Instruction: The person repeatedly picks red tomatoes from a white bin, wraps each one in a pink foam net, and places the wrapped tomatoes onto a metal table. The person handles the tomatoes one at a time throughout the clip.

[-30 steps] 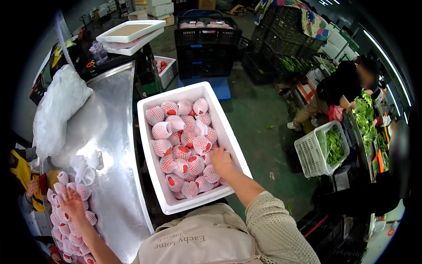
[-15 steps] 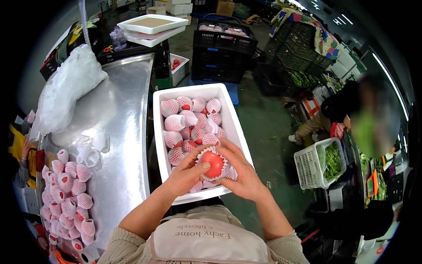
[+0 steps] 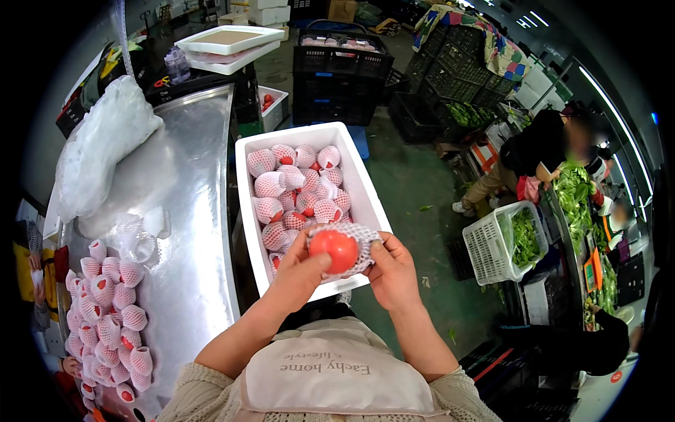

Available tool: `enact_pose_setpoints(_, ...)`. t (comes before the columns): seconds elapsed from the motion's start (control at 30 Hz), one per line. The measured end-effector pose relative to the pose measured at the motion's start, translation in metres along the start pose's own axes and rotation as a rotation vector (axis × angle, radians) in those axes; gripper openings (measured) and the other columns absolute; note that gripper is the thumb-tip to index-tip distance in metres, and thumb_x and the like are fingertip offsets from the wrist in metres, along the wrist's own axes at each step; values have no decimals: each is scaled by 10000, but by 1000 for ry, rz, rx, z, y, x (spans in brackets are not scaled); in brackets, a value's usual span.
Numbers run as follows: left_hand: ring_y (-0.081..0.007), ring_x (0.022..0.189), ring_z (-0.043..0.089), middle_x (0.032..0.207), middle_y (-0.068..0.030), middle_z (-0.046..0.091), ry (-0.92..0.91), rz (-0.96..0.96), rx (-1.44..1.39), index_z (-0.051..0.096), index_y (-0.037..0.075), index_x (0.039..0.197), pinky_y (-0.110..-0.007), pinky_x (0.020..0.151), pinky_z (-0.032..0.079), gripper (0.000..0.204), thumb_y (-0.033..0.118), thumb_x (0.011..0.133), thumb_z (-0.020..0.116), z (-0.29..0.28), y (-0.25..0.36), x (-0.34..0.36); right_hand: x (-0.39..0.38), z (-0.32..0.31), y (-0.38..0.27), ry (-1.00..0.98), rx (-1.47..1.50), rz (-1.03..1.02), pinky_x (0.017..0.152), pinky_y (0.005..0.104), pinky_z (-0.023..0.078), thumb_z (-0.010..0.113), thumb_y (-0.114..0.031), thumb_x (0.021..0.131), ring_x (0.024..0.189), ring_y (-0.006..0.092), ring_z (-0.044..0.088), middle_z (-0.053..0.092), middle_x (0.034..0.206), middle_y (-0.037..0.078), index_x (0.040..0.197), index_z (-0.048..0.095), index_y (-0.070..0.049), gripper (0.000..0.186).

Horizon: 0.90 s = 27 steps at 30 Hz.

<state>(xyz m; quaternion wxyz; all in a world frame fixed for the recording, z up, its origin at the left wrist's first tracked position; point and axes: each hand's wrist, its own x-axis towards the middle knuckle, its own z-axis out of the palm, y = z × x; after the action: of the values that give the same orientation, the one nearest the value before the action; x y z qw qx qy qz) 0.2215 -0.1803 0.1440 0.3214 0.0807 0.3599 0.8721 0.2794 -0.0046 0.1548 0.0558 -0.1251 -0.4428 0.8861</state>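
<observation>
Just above the front end of a white foam box [image 3: 364, 188], I hold a red tomato [image 3: 332, 253] partly out of its white foam net sleeve [image 3: 357, 233]. My left hand [image 3: 299, 278] is closed round the tomato's left side, thumb on its lower front. My right hand [image 3: 391, 276] pinches the sleeve at the right. Sleeved tomatoes [image 3: 288, 179] fill much of the box. To my left, a steel table [image 3: 186, 169] carries a heap of sleeved tomatoes [image 3: 105, 295], loose sleeves [image 3: 137, 243] and a large white plastic bag [image 3: 98, 148].
Stacked black crates [image 3: 330, 84] stand beyond the box, white trays [image 3: 228, 39] back left. At right a person in dark clothing [image 3: 534, 144] bends by a white basket of greens [image 3: 485, 250] and a bench of leafy vegetables. Other people are at both edges.
My left hand came from the table heap to a tomato in my right hand. Since then the sleeve has slid back rightward, baring more tomato, and my right hand has shifted onto the sleeve.
</observation>
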Motion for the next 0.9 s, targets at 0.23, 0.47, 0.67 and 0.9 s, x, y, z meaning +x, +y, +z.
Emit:
enact_pose_setpoints(0.23,-272,1263,525,1375,-98,549,20,-197,-410,479,85,1377,-489,1063,403,567,497,989,456,3,-1,1,-8,3,-4,-20,204,75,950,408,528,447,-243,1046,1094,233,640,623,1212,133,1257,512,11,336)
enact_pose_setpoints(0.47,-280,1233,552,1327,-96,587,27,-294,-556,504,102,1352,-477,1069,419,586,551,985,424,9,3,4,-11,9,-13,32,98,0,851,339,554,477,-200,1045,952,178,661,660,1054,89,1121,559,-10,220)
enact_pose_setpoints(0.67,-285,1213,568,1293,-72,613,-39,-397,-686,538,128,1324,-490,1041,436,614,608,981,367,13,1,8,-12,10,-17,128,32,5,809,302,544,459,-222,1052,876,153,660,669,1011,87,1127,580,27,287)
enact_pose_setpoints(0.9,-221,1117,596,1239,-90,574,44,-83,17,478,54,1278,-415,996,468,499,410,939,569,8,-9,13,6,0,-17,107,-550,-234,644,310,496,584,-173,993,721,129,610,635,864,20,1004,633,-4,175)
